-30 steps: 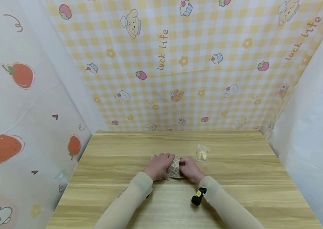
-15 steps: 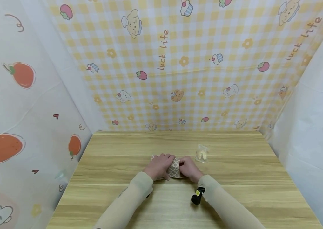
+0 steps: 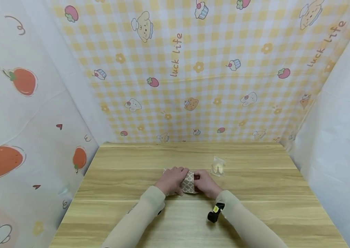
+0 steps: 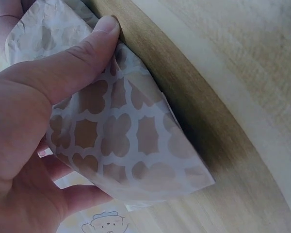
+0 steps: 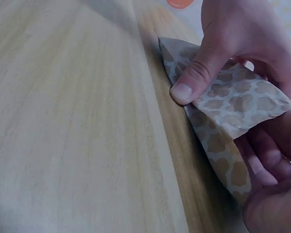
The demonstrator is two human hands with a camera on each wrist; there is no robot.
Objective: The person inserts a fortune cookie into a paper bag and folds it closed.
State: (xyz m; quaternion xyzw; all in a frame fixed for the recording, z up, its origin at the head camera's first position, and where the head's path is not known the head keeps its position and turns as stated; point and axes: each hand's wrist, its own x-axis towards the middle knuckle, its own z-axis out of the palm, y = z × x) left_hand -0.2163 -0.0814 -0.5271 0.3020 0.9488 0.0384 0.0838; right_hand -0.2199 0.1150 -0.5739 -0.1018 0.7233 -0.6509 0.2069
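Observation:
A small paper bag [image 3: 188, 182] with a brown-and-white lattice pattern lies on its side on the table. My left hand [image 3: 171, 181] grips it across the body; in the left wrist view the thumb [image 4: 82, 53] presses one face and the fingers go round the far side. At the bag's open mouth is my right hand [image 3: 206, 183]. In the right wrist view its curled fingers [image 5: 269, 158] reach inside the mouth, under the upper paper flap [image 5: 247, 104]. Whether they hold anything in there is hidden.
Behind my right hand lies a clear plastic packet [image 3: 218, 167] with pale pieces inside. The wood-grain table [image 3: 255, 206] ends at a yellow checked cloth [image 3: 212, 82] at the back. White sheets hang at both sides. A black strap device [image 3: 215, 212] sits on my right wrist.
My right hand shifts very slightly at the bag's mouth, in and back. The left hand and the bag stay in place.

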